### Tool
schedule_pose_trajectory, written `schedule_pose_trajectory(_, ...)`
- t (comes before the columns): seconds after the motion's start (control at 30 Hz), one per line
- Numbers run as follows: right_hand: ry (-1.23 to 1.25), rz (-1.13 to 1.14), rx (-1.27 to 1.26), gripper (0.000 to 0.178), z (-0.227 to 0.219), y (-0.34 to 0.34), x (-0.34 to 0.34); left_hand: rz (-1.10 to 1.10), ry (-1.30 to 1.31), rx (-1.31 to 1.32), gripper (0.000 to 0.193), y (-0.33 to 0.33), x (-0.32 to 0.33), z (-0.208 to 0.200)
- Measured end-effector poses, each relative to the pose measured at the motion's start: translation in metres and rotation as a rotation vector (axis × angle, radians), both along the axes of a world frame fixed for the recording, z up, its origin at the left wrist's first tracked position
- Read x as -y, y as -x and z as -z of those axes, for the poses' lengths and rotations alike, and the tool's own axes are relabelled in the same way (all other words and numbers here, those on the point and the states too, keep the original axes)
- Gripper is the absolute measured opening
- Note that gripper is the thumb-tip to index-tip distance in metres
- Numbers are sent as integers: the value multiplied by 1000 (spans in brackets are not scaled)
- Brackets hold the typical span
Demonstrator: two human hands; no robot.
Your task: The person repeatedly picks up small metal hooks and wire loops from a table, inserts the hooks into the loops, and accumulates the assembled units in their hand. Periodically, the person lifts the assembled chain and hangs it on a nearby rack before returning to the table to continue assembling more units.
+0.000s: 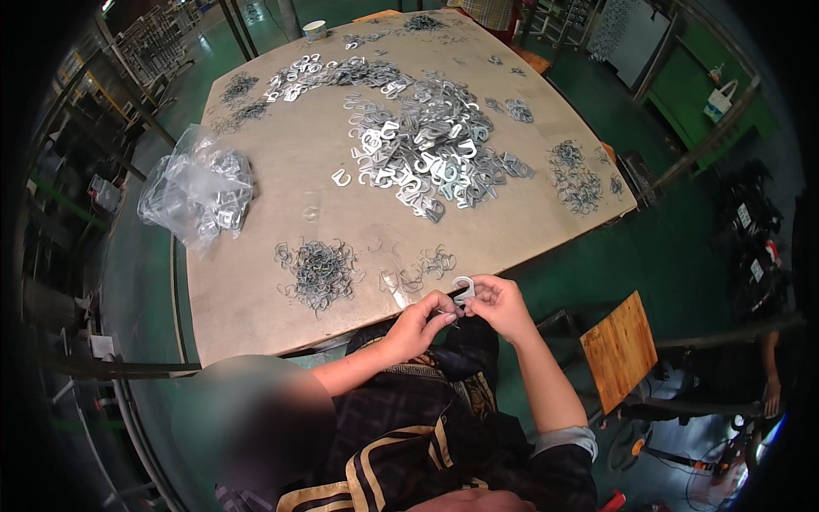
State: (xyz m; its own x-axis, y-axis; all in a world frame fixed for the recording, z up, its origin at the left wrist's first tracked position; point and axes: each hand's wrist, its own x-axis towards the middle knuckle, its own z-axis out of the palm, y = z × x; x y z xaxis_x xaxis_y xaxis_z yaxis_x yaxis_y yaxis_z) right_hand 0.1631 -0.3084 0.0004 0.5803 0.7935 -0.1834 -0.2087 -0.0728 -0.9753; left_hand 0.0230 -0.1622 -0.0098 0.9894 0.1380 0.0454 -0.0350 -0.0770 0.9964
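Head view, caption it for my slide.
Right-hand grip on a pale hook-shaped piece, left-hand grip beside it, at a table heaped with small silvery pieces.

Green floor (slightly glossy), wooden seat near a tan table.

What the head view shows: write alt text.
The right hand holds a pale hook-shaped piece, left hand close by, beside a tan tabletop bearing silvery heaps of similar pieces and piles of thin bent grey wires.
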Motion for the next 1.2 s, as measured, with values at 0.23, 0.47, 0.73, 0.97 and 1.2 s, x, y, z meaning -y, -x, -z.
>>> schedule_pose_trajectory(0.23,-13,101,134,37,-18,23,10,-46,-237,26,12,2,4,0)
schedule_pose_trajectory(0.47,64,157,391,41,-28,43,10,-130,-369,70,9,0,-17,-3)
schedule_pose_trajectory(0.73,69,155,494,43,-29,46,10,-400,-1475,-267,10,-30,-120,24)
schedule_pose_trajectory(0.97,84,175,508,45,-23,45,7,-260,-1549,-351,11,-54,-122,22)
schedule_pose_trajectory(1.2,53,245,480,46,-15,46,8,-126,-296,40,5,-38,-79,-25)
